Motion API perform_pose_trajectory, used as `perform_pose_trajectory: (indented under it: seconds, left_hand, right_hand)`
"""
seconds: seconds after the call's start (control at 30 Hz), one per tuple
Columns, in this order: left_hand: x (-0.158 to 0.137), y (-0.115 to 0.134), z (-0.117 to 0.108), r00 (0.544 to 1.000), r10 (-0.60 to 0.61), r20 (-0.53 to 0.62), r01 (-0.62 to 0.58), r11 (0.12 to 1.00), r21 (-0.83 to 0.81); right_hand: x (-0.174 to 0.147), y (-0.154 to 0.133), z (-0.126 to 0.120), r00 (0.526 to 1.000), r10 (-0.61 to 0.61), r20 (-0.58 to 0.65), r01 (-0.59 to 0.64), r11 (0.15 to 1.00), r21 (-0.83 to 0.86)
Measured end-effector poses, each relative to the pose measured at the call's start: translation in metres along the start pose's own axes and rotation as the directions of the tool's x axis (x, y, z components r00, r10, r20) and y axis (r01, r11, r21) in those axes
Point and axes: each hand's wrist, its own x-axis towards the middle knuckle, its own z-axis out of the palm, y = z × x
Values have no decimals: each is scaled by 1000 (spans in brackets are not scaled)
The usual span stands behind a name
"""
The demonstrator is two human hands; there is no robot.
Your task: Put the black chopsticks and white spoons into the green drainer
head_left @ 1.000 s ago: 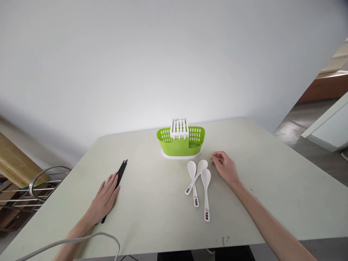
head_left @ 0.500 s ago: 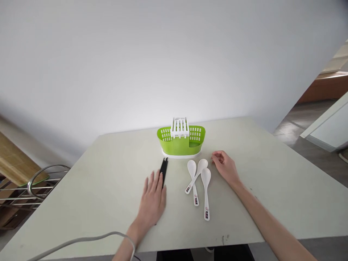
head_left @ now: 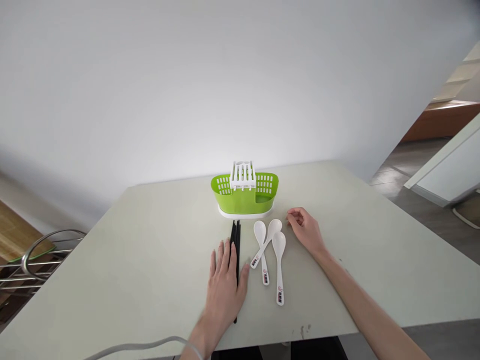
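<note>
My left hand (head_left: 225, 294) lies flat with outstretched fingers over a bundle of black chopsticks (head_left: 238, 246), covering part of them; their ends show above and below the hand. My right hand (head_left: 306, 234) rests on the table with curled fingers, and I see nothing in them. Just left of it are three white spoons: one spoon (head_left: 259, 229) lies under a slanted spoon (head_left: 274, 226) that crosses it, and a third spoon (head_left: 279, 242) lies nearest me. Behind stands a green cutlery basket (head_left: 236, 204) on a white base, with a white slatted piece (head_left: 243, 181) over its middle.
The pale table (head_left: 168, 240) reaches back to a white wall (head_left: 187, 100). A grey cable (head_left: 138, 346) passes by my left wrist. Beyond the left table edge is a metal rack (head_left: 41, 257) with a wooden board (head_left: 22, 232).
My left hand has slid right with the chopsticks, which now lie straighter and spread slightly apart. My right hand stays by the spoons. The view has shifted a little.
</note>
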Motion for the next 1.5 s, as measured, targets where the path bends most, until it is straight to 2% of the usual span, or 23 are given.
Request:
perform_pose_trajectory:
  seconds: [0.13,0.2,0.37,0.73,0.93,1.03,1.17,1.3,1.37,1.5]
  left_hand:
    - [20,-16,-24,993,-115,26,118,956,-269]
    - [31,-28,-36,989,-147,24,147,935,-324]
    - [48,-50,-45,989,-138,53,148,934,-326]
    - [56,-53,-42,980,-149,132,188,907,-377]
    - [58,-47,-50,963,-187,195,246,907,-343]
    - [60,-42,-56,954,-213,213,268,923,-276]
    - [64,-33,-67,917,-304,257,326,944,-45]
    - [70,-24,-83,881,-371,294,337,928,162]
    - [71,-21,-88,869,-383,314,344,923,172]
    - [68,-18,-88,861,-371,348,372,926,67]
  right_hand:
    - [0,0,0,1000,1,-2,-1,1000,-8]
    - [0,0,0,1000,-4,1,4,1000,-9]
    - [0,0,0,1000,-9,5,9,1000,-11]
    - [1,1,0,1000,-11,-2,11,1000,-6]
    - [1,2,0,1000,-16,6,16,1000,-3]
    - [1,2,0,1000,-17,3,17,1000,-5]
    - [1,2,0,1000,-16,-2,16,1000,-4]
    - [1,0,1,1000,-11,1,11,1000,0]
    - [1,0,1,1000,-9,0,9,1000,0]
    - [2,1,1,1000,-12,1,12,1000,-3]
